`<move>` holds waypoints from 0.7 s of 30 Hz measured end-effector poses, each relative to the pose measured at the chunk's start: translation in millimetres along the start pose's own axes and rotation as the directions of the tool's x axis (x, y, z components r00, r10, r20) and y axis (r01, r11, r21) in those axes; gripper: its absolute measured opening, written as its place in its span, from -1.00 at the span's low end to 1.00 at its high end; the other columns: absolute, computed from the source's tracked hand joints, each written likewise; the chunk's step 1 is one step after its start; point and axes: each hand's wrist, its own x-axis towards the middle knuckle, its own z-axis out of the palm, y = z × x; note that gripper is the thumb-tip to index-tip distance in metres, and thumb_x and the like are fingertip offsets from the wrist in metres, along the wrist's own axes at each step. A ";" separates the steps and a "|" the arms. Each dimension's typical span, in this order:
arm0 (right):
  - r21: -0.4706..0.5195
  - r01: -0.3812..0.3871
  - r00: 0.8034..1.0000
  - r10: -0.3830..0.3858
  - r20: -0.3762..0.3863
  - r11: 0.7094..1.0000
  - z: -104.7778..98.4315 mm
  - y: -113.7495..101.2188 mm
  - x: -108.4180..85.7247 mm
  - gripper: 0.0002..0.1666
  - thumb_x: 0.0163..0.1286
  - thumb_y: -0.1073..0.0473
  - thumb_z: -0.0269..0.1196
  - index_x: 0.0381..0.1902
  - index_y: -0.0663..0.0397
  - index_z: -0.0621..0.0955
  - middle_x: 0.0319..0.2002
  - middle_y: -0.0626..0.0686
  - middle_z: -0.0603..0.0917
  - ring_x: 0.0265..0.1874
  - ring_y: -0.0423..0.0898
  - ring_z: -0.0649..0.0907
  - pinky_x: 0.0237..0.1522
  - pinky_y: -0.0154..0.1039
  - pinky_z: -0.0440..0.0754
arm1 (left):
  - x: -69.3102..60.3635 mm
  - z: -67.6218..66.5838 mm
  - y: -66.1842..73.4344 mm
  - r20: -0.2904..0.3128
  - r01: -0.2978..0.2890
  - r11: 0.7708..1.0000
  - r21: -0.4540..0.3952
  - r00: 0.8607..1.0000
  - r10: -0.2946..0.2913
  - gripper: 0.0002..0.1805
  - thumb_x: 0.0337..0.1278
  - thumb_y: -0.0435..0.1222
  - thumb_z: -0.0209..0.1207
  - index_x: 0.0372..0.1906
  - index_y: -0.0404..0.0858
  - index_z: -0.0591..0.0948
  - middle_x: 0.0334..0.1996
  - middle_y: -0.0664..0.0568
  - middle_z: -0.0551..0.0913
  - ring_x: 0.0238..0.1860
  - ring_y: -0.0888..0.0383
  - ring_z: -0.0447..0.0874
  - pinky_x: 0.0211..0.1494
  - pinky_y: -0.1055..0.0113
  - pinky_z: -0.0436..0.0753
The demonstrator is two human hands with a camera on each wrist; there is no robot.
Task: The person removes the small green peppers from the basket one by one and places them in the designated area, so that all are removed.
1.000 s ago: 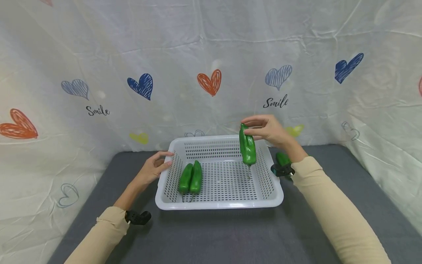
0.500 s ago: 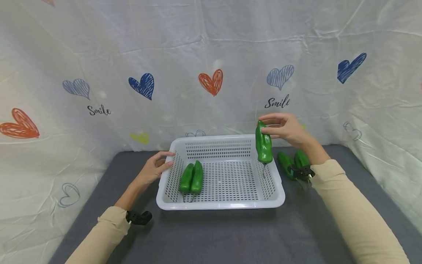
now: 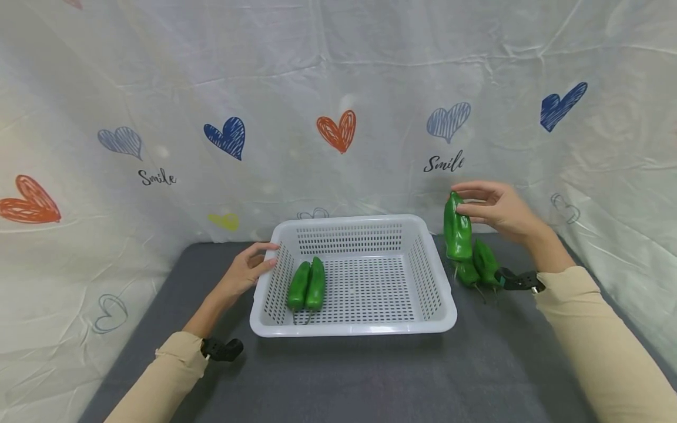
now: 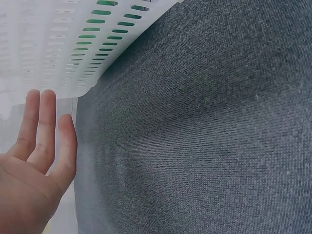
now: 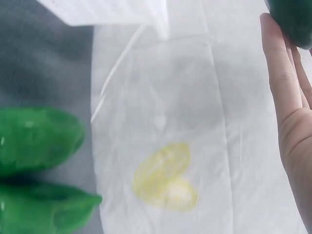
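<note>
My right hand (image 3: 497, 208) holds a green pepper (image 3: 458, 229) by its upper end, stem hanging down, above the table to the right of the basket; only the pepper's dark end (image 5: 292, 22) shows in the right wrist view. Below it, two more peppers (image 3: 485, 261) lie on the table, partly hidden by the held one. A white perforated basket (image 3: 353, 330) stands in the middle, with two green peppers (image 3: 307, 286) side by side at its left. With its fingers fairly straight, my left hand (image 3: 245, 270) touches the basket's left rim.
Grey cloth (image 3: 344, 382) covers the table. Behind it hangs a white sheet (image 3: 280, 117) printed with hearts and "Smile". A black camera strap (image 3: 222, 349) sits on the left wrist, another black device (image 3: 518, 279) on the right.
My right hand has moved right with the held pepper, from over the basket to above the peppers on the table beside it. My left hand has stayed at the rim.
</note>
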 end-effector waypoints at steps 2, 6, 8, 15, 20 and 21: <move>0.000 0.001 1.000 -0.001 0.000 1.000 -5.3 1.6 -5.4 -0.49 0.43 0.52 0.23 0.31 0.30 0.53 0.11 0.10 0.68 -0.02 -0.02 0.71 -0.09 -0.15 0.69 | -0.3 -0.3 0.1 0.004 0.000 1.000 -0.008 1.000 0.000 -0.51 0.50 -0.28 0.18 0.40 -0.30 0.41 0.11 -0.41 0.56 -0.13 -0.07 0.71 -0.26 0.11 0.72; -0.049 -0.019 0.999 0.018 -0.027 0.999 -15.5 6.2 -16.4 -0.48 0.42 0.51 0.24 0.32 0.32 0.52 0.14 0.10 0.67 0.03 -0.05 0.69 -0.06 -0.19 0.67 | -0.3 -0.6 -0.3 0.006 0.001 1.000 -0.016 1.000 -0.001 -0.51 0.50 -0.29 0.18 0.40 -0.30 0.41 0.11 -0.41 0.55 -0.12 -0.08 0.71 -0.25 0.10 0.72; -0.081 -0.044 0.998 0.040 -0.049 0.996 -20.8 9.1 -21.6 -0.47 0.42 0.49 0.25 0.33 0.34 0.50 0.17 0.09 0.65 0.05 -0.06 0.67 -0.05 -0.20 0.66 | -0.4 -0.5 -0.5 0.004 0.002 1.000 -0.013 1.000 -0.002 -0.51 0.49 -0.28 0.18 0.40 -0.29 0.41 0.11 -0.41 0.55 -0.12 -0.08 0.71 -0.25 0.10 0.72; -0.189 -0.119 0.991 0.106 -0.077 0.975 -41.3 19.9 -38.0 -0.48 0.47 0.39 0.26 0.36 0.26 0.50 0.26 0.01 0.57 0.10 -0.16 0.63 -0.07 -0.23 0.65 | -1.1 0.0 -1.2 -0.007 0.000 1.000 0.004 1.000 0.000 -0.51 0.48 -0.27 0.20 0.39 -0.29 0.42 0.09 -0.39 0.57 -0.14 -0.05 0.72 -0.26 0.09 0.73; -0.201 -0.130 0.991 0.119 -0.068 0.971 -54.2 26.6 -47.3 -0.47 0.49 0.41 0.22 0.38 0.30 0.47 0.35 0.13 0.48 0.15 -0.20 0.58 -0.04 -0.24 0.64 | -0.8 0.4 -0.5 -0.013 0.005 1.000 0.016 1.000 -0.004 -0.50 0.48 -0.24 0.20 0.39 -0.27 0.41 0.11 -0.38 0.57 -0.13 -0.03 0.72 -0.25 0.09 0.73; -0.203 -0.136 0.990 0.125 -0.068 0.970 -56.4 28.0 -48.8 -0.47 0.49 0.41 0.22 0.39 0.29 0.47 0.35 0.12 0.48 0.15 -0.21 0.58 -0.04 -0.25 0.64 | -1.0 0.5 -0.1 -0.013 0.006 1.000 0.017 1.000 -0.006 -0.50 0.48 -0.24 0.20 0.39 -0.27 0.41 0.11 -0.38 0.56 -0.12 -0.04 0.72 -0.24 0.09 0.73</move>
